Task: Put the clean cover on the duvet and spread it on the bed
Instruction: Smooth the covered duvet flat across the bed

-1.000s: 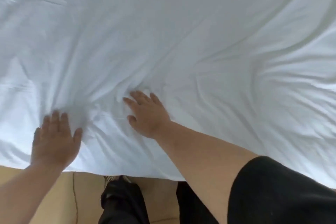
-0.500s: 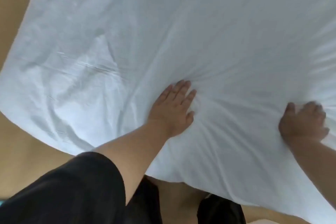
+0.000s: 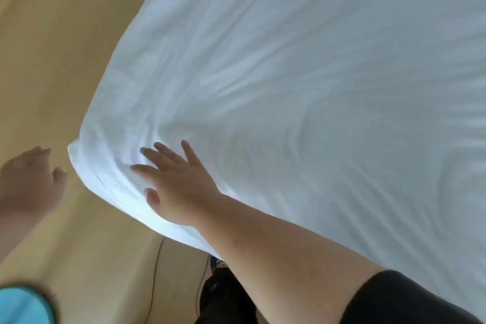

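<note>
Right hand (image 3: 176,187) flat, fingers spread, pressing the white fabric duvet cover (image 3: 302,81) near its corner at 8 o'clock. Left hand (image 3: 29,181) blurred at 9 o'clock over the tan floor (image 3: 52,60), off the cover, fingers loosely curled, holding nothing. Cover fills frame from 12 to 4 o'clock.

Left hand (image 3: 29,181) blurred, grip unreadable — duvet (image 3: 315,73) cut off top and right

We find no readable text, label, brand, number or sign anywhere in view.
</note>
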Available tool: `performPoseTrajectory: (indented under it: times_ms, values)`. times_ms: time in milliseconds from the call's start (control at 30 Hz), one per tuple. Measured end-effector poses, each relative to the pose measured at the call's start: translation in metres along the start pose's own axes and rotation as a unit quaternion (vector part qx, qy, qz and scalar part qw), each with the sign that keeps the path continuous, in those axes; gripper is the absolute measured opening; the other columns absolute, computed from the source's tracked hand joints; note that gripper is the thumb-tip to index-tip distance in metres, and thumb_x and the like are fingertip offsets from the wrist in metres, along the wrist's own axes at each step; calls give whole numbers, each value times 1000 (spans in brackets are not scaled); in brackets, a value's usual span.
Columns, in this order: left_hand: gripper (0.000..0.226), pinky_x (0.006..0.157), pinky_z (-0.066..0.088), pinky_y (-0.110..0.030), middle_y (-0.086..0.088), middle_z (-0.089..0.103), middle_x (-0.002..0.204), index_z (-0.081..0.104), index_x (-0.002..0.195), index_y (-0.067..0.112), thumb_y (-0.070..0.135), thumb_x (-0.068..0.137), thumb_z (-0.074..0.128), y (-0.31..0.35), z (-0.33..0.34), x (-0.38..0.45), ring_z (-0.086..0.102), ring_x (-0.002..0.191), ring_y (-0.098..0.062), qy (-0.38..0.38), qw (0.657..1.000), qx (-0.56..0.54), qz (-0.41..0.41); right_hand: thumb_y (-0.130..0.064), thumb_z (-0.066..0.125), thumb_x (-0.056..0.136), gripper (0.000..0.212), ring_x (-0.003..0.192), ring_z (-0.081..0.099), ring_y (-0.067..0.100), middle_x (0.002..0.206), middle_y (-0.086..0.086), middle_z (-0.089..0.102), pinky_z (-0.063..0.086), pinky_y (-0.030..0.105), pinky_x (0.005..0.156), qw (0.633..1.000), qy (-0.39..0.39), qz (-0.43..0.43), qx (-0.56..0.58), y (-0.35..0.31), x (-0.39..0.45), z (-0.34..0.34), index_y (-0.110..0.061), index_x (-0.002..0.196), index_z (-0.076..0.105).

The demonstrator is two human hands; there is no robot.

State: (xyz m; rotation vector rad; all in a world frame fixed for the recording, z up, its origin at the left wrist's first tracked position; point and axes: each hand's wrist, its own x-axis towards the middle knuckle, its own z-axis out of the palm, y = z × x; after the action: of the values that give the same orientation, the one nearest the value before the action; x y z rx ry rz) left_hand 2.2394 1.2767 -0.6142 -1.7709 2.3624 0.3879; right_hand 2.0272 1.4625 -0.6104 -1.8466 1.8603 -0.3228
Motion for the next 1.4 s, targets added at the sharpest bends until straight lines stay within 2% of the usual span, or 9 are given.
performPoseTrajectory:
  times_ms: [233, 333, 500, 633, 733, 900, 1067, 1200, 1400]
  values:
    - [47, 111, 42, -49, -16, 57, 142, 63, 131, 2, 26, 93, 46, 205, -6, -40, 52, 134, -35, 33, 895, -80, 437, -50, 37, 86, 75, 153, 23, 26, 164, 10, 29, 19, 55, 122, 853, 144, 502, -14, 200, -152, -109, -14, 151, 42]
    - [59, 127, 6, -41, -2, 13, 168, 26, 159, 20, 38, 104, 35, 236, 23, -30, 5, 156, -21, -83, 891, 27, 446, -63, 20, 84, 90, 155, 12, 27, 168, 11, 15, 16, 59, 121, 791, 117, 598, -42, 244, -143, -119, -13, 159, 22]
    - [69, 123, -2, -39, 2, -6, 169, 1, 161, 27, 54, 100, 17, 159, 30, 71, -6, 156, -18, -37, 939, 142, 311, -58, 26, 101, 77, 157, -1, 27, 171, 0, 1, 2, 67, 120, 827, 160, 536, -54, 206, 53, -92, -17, 162, 4]
    - [68, 125, 11, -46, 3, -6, 169, -1, 160, 32, 57, 98, 6, 39, 9, 101, 0, 156, -22, -105, 972, 191, 85, -74, 24, 91, 77, 156, -10, 27, 170, -11, -2, -20, 69, 109, 963, 7, 260, -72, 74, 208, -38, -41, 160, 10]
    - [67, 123, 19, -42, -1, 7, 169, 13, 161, 21, 52, 101, 13, -17, -1, 62, 12, 155, -22, -146, 964, 208, 82, -65, 25, 100, 59, 156, 6, 15, 166, -15, 25, -21, 64, 113, 985, -165, 34, -39, -17, 232, -4, -44, 155, 32]
    - [53, 118, 30, -45, -8, 35, 160, 44, 149, 12, 36, 102, 39, -28, -12, 35, 32, 148, -26, -93, 987, 115, 63, -36, 41, 106, 45, 155, 17, 14, 163, -6, 34, 0, 41, 125, 995, -61, -36, 67, -24, 177, -19, -25, 150, 45]
    - [48, 117, 29, -51, -12, 44, 154, 51, 142, 7, 29, 99, 49, 71, -21, 30, 36, 144, -32, 7, 988, 36, 151, -18, 59, 95, 45, 151, 31, 23, 157, 5, 44, 17, 46, 125, 972, 172, 144, 68, 100, 50, -95, -15, 140, 57]
    - [53, 115, 32, -53, -17, 47, 151, 54, 140, 1, 32, 101, 37, 199, -9, -24, 40, 143, -35, 28, 962, 11, 271, -24, 53, 97, 56, 155, 15, 21, 166, 4, 24, 10, 46, 125, 862, 241, 444, 36, 199, -62, -134, -19, 152, 41]
    - [54, 109, 44, -53, -19, 61, 137, 65, 126, -2, 33, 96, 37, 415, 52, -172, 56, 131, -37, -17, 872, 33, 489, -23, 57, 93, 52, 152, 23, 21, 160, 5, 37, 7, 43, 126, 905, 258, 320, 109, 247, -205, -154, -17, 145, 50]
